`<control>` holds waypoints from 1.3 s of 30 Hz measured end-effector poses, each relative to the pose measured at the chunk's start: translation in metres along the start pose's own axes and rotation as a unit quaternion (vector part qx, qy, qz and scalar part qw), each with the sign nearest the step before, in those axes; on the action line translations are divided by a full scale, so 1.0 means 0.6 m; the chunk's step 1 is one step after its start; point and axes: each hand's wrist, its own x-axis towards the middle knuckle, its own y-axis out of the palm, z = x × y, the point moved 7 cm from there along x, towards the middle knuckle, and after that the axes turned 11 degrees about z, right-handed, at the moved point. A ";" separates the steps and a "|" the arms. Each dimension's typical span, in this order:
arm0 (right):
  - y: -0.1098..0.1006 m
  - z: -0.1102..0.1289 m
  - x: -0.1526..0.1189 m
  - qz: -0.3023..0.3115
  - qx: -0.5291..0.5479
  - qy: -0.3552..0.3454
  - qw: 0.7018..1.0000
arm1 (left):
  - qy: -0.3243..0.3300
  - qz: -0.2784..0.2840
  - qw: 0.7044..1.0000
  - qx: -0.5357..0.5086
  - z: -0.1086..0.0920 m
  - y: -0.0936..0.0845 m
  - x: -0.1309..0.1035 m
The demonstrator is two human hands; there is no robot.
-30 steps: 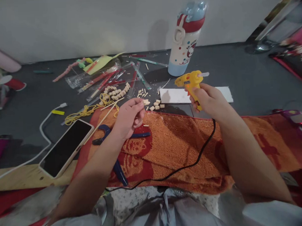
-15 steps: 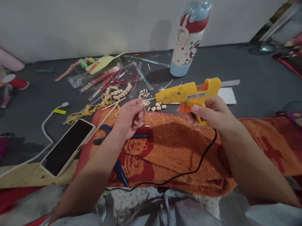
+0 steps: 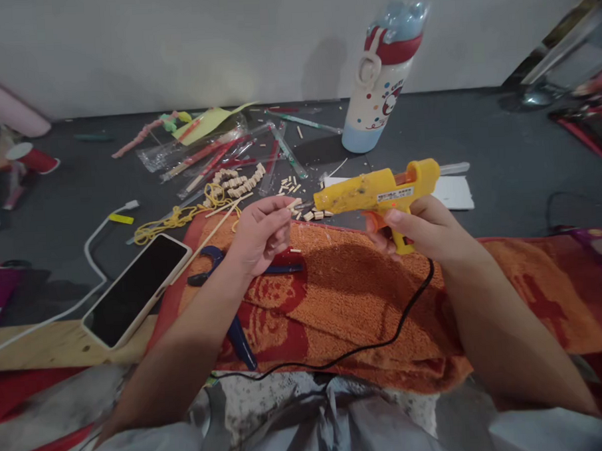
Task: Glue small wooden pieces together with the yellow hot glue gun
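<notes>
My right hand [image 3: 421, 230] is wrapped round the handle of a yellow glue gun [image 3: 359, 191], which points left. A glue stick [image 3: 453, 169] sticks out of its back end. My left hand [image 3: 265, 234] pinches a small pale wooden piece [image 3: 294, 204] at its fingertips, right by the gun's nozzle. Small cut wooden pieces [image 3: 316, 215] lie on the dark table just beyond, below the nozzle. An orange and red towel [image 3: 354, 290] is spread under both hands. A blue-handled tool [image 3: 241, 341] rests on it, partly hidden by my left forearm.
A phone [image 3: 137, 290] and white cable [image 3: 88, 251] lie at the left. Yellow string [image 3: 168, 223], a wooden-piece chain [image 3: 249, 182] and plastic-wrapped sticks [image 3: 208, 160] lie behind. A tall bottle [image 3: 382, 82] stands at the back. The gun's black cord [image 3: 409, 307] crosses the towel.
The glue gun has tilted slightly, its nozzle now close against the piece at my left fingertips. My right hand has shifted a little with it. The whole view has moved slightly.
</notes>
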 end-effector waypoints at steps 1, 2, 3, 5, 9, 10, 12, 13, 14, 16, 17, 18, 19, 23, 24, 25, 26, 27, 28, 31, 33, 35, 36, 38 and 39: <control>0.000 -0.001 0.000 0.002 0.000 0.001 1.000 | 0.001 0.001 1.000 -0.001 0.000 -0.001 0.000; 0.000 -0.001 -0.001 0.004 -0.003 0.002 1.000 | 0.002 0.002 1.000 -0.002 0.000 -0.001 0.001; -0.001 -0.001 -0.001 0.005 -0.008 0.001 1.000 | 0.004 0.002 1.000 -0.003 -0.001 -0.002 0.001; -0.002 -0.001 -0.003 0.007 -0.019 0.002 1.000 | 0.004 0.002 1.000 -0.004 -0.001 -0.003 0.002; -0.003 -0.002 -0.005 0.012 -0.032 0.005 0.999 | 0.009 0.005 1.000 0.002 0.000 -0.004 0.002; -0.004 -0.002 -0.004 0.013 -0.036 0.004 0.999 | 0.009 0.006 1.000 0.005 0.000 -0.003 0.002; -0.003 0.001 -0.004 0.014 -0.044 -0.004 0.999 | 0.009 0.006 1.000 0.011 0.000 -0.002 0.002; -0.003 0.003 -0.004 0.015 -0.045 -0.007 0.999 | 0.009 0.005 1.000 0.014 0.000 -0.002 0.001; -0.002 0.004 -0.004 0.015 -0.044 -0.006 0.999 | 0.009 0.003 1.000 0.016 -0.001 -0.001 0.001; -0.002 0.006 -0.005 0.012 -0.033 -0.005 0.999 | 0.008 0.000 1.000 0.017 -0.003 0.001 0.000; -0.003 0.007 -0.006 0.008 -0.026 -0.004 1.000 | 0.007 -0.001 1.000 0.017 -0.003 0.001 0.000; -0.004 0.007 -0.007 0.002 -0.019 -0.004 1.000 | 0.006 -0.002 1.000 0.018 -0.003 0.002 -0.001; -0.006 0.008 -0.008 -0.005 -0.013 -0.006 1.000 | 0.004 -0.002 1.000 0.019 -0.003 0.002 -0.001; -0.011 0.011 -0.010 -0.022 -0.013 -0.027 0.999 | 0.010 0.000 1.000 0.024 -0.003 0.000 -0.001; -0.010 0.011 -0.010 -0.018 -0.017 -0.029 0.999 | 0.014 0.000 1.000 0.025 -0.003 0.000 -0.001; -0.009 0.011 -0.009 -0.012 -0.021 -0.029 0.999 | 0.017 0.001 1.000 0.025 -0.004 -0.001 -0.001; -0.008 0.010 -0.009 -0.008 -0.024 -0.023 0.999 | 0.020 0.001 1.000 0.025 -0.004 -0.001 -0.001; -0.007 0.010 -0.008 -0.005 -0.024 -0.017 1.000 | 0.021 0.002 0.999 0.025 -0.004 -0.001 0.000; -0.007 0.010 -0.008 -0.006 -0.024 -0.012 1.000 | 0.022 0.002 0.999 0.026 -0.004 -0.001 0.000; -0.006 0.012 -0.008 -0.007 -0.024 -0.009 1.000 | 0.025 0.003 0.999 0.035 -0.005 0.000 0.000; -0.007 0.012 -0.008 -0.011 -0.020 -0.009 1.000 | 0.026 0.003 0.999 0.041 -0.006 0.001 0.000; -0.009 0.009 -0.010 -0.016 -0.014 -0.006 1.000 | 0.025 0.002 0.999 0.043 -0.005 0.001 -0.001; -0.010 0.008 -0.011 -0.019 -0.012 -0.006 1.000 | 0.024 0.000 0.999 0.043 -0.005 0.001 -0.001; -0.013 0.007 -0.012 -0.025 -0.010 -0.011 1.000 | 0.022 -0.005 0.999 0.044 -0.005 0.000 -0.002; -0.014 0.007 -0.013 -0.028 -0.009 -0.014 0.999 | 0.023 -0.006 0.999 0.044 -0.005 -0.001 -0.002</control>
